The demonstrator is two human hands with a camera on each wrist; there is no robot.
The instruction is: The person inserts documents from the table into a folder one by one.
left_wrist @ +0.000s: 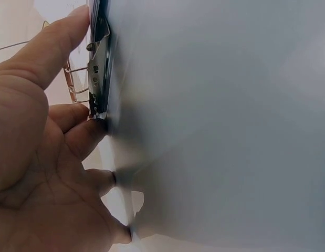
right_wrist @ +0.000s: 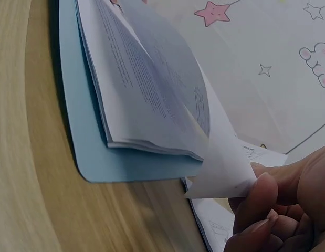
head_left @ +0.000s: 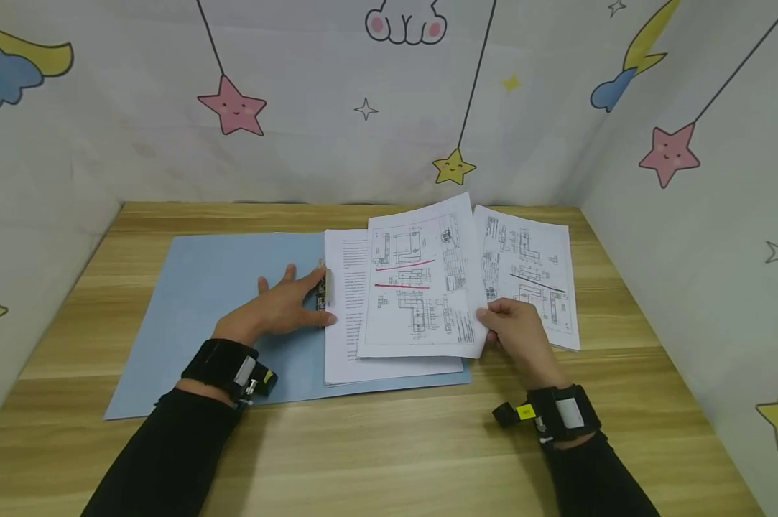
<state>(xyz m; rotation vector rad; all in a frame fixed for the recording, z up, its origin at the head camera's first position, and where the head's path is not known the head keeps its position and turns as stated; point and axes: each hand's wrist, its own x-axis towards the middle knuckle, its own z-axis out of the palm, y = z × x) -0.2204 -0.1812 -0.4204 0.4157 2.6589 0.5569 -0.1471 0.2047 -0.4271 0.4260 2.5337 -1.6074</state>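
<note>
A technical drawing sheet (head_left: 404, 287) marked with two red lines lies over a stack of printed pages (head_left: 346, 334), its lower right corner pinched between the thumb and fingers of the person's right hand (head_left: 518, 332). The right wrist view shows the sheet curving up off the pages. The left hand (head_left: 279, 305), fingers spread, reaches across a metal clip (head_left: 321, 293) at the pages' left edge, index finger near its far end and thumb near the other. The pages rest on the right side of an opened light blue folder (head_left: 240, 287). Just beside it, to the right, another drawing (head_left: 540, 316) bears a black line, partly covered by the raised sheet. All lie on a wood-grain surface (head_left: 363, 452), before a white backdrop (head_left: 317, 161) decorated with smiling stars.
</note>
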